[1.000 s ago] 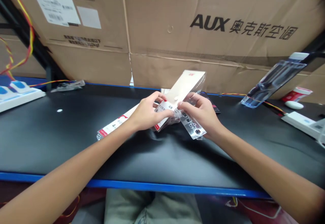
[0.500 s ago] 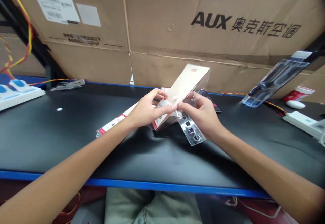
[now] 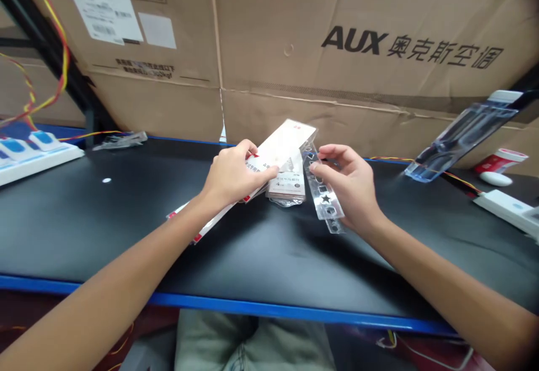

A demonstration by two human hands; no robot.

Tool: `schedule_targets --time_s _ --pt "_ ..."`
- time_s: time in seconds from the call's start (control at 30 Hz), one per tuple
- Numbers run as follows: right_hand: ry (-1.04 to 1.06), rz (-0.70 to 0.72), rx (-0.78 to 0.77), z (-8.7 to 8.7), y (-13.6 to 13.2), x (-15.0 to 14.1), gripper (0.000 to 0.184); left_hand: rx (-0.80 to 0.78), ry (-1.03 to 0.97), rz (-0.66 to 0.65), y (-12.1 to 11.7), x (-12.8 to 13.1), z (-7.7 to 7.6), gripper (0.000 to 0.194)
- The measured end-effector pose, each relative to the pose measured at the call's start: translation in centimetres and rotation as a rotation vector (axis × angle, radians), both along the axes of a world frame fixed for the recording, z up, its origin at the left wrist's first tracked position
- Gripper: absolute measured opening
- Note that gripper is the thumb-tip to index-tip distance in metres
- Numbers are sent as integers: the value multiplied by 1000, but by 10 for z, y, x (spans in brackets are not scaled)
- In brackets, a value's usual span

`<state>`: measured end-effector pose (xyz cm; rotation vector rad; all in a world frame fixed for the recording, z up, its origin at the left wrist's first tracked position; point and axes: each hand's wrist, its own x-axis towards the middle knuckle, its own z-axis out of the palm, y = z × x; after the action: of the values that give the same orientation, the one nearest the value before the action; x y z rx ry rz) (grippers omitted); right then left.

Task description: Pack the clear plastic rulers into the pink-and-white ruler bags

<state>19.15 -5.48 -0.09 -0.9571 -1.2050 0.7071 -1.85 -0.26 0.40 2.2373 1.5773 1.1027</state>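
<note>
My left hand (image 3: 233,174) grips a long white and cream card pack with red marks (image 3: 278,149), whose lower end (image 3: 197,225) slants down toward the table. Just right of it, a smaller printed card in a clear bag (image 3: 287,183) sits low against the pack. My right hand (image 3: 347,183) pinches the top of a transparent plastic stencil strip (image 3: 323,194) with star and other shaped cut-outs. The strip hangs close beside the bagged card. Whether that bag touches the table is hard to tell.
The black table (image 3: 105,230) has a blue front edge. Power strips (image 3: 37,160) stand at the left and right, with coloured wires. A clear plastic package (image 3: 461,135), a red-and-white cup (image 3: 501,160) and a white mouse (image 3: 496,178) lie at the right. Cardboard boxes (image 3: 357,40) stand behind.
My hands have come apart. The right hand has drawn the stencil strip rightward from the packs, and the bagged card now shows between my hands. The cream card pack has tilted lower.
</note>
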Motion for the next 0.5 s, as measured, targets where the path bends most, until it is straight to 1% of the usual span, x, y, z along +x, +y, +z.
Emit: schedule_targets --time_s 0.03,0.1,0.2,0.33,0.4,0.5 --pt "-33 -32 59 1 -2 -2 25 15 44 40 1 -2 0 50" --pt "-96 -33 142 2 -8 -6 20 31 102 98 3 -5 1 47" --pt "-136 52 152 2 -17 -14 17 39 153 157 5 -8 2 47" --pt "-110 80 196 3 -24 -17 17 28 227 229 5 -10 3 50" --pt "-103 114 192 4 -25 -17 18 9 251 230 5 -10 4 51" --pt "-126 217 96 2 -24 -18 17 -4 263 215 5 -10 5 52"
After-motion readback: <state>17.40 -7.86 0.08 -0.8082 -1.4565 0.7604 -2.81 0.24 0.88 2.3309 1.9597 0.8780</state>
